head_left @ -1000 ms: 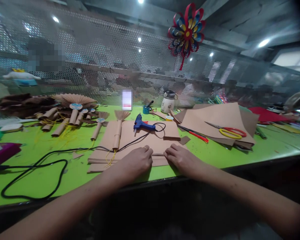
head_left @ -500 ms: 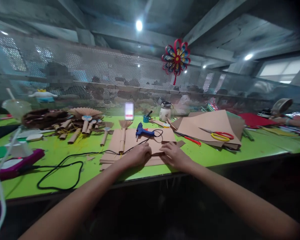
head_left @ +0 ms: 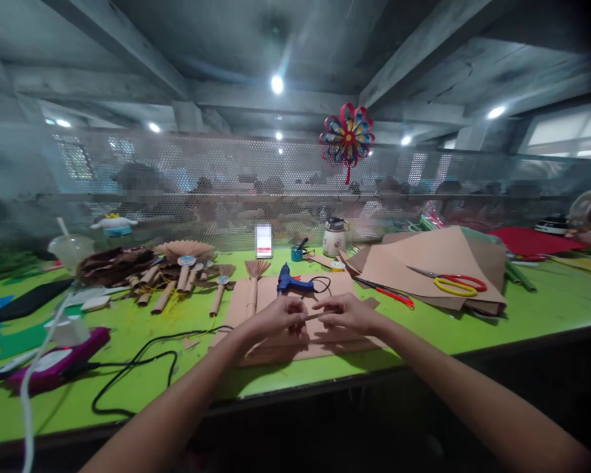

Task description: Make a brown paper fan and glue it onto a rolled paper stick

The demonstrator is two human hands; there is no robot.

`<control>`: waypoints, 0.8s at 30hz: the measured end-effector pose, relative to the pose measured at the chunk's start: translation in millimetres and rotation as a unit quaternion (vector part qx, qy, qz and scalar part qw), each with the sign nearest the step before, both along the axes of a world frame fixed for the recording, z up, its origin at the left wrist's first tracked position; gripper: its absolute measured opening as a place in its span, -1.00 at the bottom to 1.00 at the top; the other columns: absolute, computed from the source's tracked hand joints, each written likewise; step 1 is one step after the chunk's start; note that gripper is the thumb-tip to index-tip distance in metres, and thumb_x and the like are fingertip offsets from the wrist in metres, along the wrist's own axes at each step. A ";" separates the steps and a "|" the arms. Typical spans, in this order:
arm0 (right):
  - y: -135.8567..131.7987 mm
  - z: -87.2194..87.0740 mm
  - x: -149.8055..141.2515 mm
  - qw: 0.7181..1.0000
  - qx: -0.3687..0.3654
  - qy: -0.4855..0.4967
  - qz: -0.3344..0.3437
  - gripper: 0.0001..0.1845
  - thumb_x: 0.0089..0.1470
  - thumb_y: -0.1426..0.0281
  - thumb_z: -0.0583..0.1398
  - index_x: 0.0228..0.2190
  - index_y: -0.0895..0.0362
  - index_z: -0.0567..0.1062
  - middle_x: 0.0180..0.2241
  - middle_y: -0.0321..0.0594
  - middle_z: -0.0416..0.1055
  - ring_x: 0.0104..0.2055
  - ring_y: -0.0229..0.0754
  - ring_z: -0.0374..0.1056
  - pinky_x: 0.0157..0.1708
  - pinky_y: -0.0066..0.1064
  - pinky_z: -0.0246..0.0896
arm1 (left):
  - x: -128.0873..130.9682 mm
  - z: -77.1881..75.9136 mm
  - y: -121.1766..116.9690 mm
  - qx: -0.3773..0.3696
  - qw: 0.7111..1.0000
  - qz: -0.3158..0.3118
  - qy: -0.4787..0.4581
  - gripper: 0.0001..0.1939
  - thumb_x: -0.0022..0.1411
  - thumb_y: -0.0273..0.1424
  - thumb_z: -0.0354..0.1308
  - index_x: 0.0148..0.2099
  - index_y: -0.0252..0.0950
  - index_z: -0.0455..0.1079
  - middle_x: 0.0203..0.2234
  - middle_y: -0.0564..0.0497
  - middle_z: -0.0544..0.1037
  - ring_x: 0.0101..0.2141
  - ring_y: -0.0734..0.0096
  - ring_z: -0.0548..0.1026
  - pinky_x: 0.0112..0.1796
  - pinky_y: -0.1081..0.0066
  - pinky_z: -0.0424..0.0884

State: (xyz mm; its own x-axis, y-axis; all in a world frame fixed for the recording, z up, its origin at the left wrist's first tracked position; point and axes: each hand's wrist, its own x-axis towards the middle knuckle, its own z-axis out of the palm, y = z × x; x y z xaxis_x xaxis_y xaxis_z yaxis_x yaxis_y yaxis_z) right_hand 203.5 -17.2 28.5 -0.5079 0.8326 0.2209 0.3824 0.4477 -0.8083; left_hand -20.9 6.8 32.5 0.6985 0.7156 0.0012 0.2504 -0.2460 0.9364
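My left hand point(head_left: 280, 316) and my right hand point(head_left: 345, 311) are raised a little over the brown paper sheets point(head_left: 305, 348) at the table's near edge. Between them is a narrow brown paper strip point(head_left: 315, 316), pinched at one end by each hand. Fingers hide much of the strip. Just beyond my hands, a blue glue gun point(head_left: 292, 283) rests on the brown sheets. A fan-topped rolled paper piece point(head_left: 253, 289) lies left of it.
Scissors point(head_left: 456, 284) lie on brown paper point(head_left: 423, 259) at right. More paper fans point(head_left: 184, 256) are piled at left, near a purple power strip point(head_left: 62, 368) and black cord point(head_left: 138, 351). A phone point(head_left: 264, 241) and a flask point(head_left: 333, 238) stand at the back.
Both hands have lifted from the paper on the table and now hold a narrow strip between them. The view has tilted upward and shifted slightly left.
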 end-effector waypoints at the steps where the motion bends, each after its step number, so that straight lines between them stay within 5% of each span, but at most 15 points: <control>1: 4.0 2.1 -0.6 1.000 -0.010 0.026 -0.003 -0.63 0.05 0.27 0.22 -0.18 0.27 0.56 -0.51 -0.21 0.45 -0.46 -0.24 0.33 -0.43 -0.45 0.20 | 3.0 3.4 0.6 -0.008 1.000 -0.001 -0.006 -0.62 0.10 -0.10 0.19 -0.35 -0.37 0.31 -0.59 -0.02 0.50 -0.59 0.49 0.39 -0.49 0.45 0.28; 6: 32.1 5.9 1.8 0.993 -0.041 0.108 0.006 -0.68 -0.01 0.21 0.28 -0.37 0.26 0.57 -0.56 -0.27 0.34 -0.51 -0.32 0.22 -0.50 -0.49 0.12 | 17.9 15.0 2.5 -0.002 0.999 0.037 -0.038 -0.51 0.14 0.01 0.09 -0.32 -0.40 0.36 -0.55 -0.05 0.51 -0.55 0.48 0.41 -0.49 0.47 0.26; 11: 54.5 2.5 1.5 0.985 -0.111 0.129 0.022 -0.67 0.00 0.19 0.28 -0.31 0.21 0.55 -0.56 -0.31 0.28 -0.56 -0.37 0.12 -0.60 -0.55 -0.02 | 24.7 0.9 17.9 -0.021 0.988 0.128 -0.079 -0.52 0.00 -0.01 0.24 -0.37 -0.39 0.37 -0.67 0.02 0.46 -0.66 0.52 0.34 -0.57 0.49 0.20; 15: 57.8 2.6 -4.6 0.981 -0.093 0.167 0.014 -0.63 0.00 0.18 0.28 -0.24 0.20 0.55 -0.46 -0.23 0.36 -0.44 -0.29 0.23 -0.51 -0.50 0.10 | 24.6 -11.3 20.7 -0.085 0.972 0.167 -0.143 -0.62 0.01 -0.14 0.29 -0.38 -0.36 0.31 -0.60 -0.04 0.52 -0.62 0.52 0.40 -0.55 0.52 0.23; 19: 50.3 -0.7 -10.5 0.961 -0.104 0.255 -0.030 -0.60 0.08 0.12 0.22 -0.16 0.17 0.49 -0.44 -0.23 0.38 -0.46 -0.29 0.26 -0.48 -0.46 0.17 | 27.4 -19.3 10.7 -0.154 0.948 0.174 -0.216 -0.66 0.09 -0.17 0.24 -0.34 -0.31 0.23 -0.50 -0.06 0.54 -0.61 0.38 0.49 -0.59 0.45 0.34; 24: 39.5 -10.5 -18.8 0.964 -0.094 0.241 -0.059 -0.51 -0.01 0.10 0.29 -0.13 0.13 0.39 -0.52 -0.30 0.37 -0.51 -0.24 0.34 -0.50 -0.42 0.25 | 35.3 -25.3 4.3 -0.184 0.940 0.116 -0.264 -0.68 0.14 -0.17 0.20 -0.26 -0.27 0.20 -0.45 -0.07 0.55 -0.58 0.29 0.50 -0.62 0.33 0.42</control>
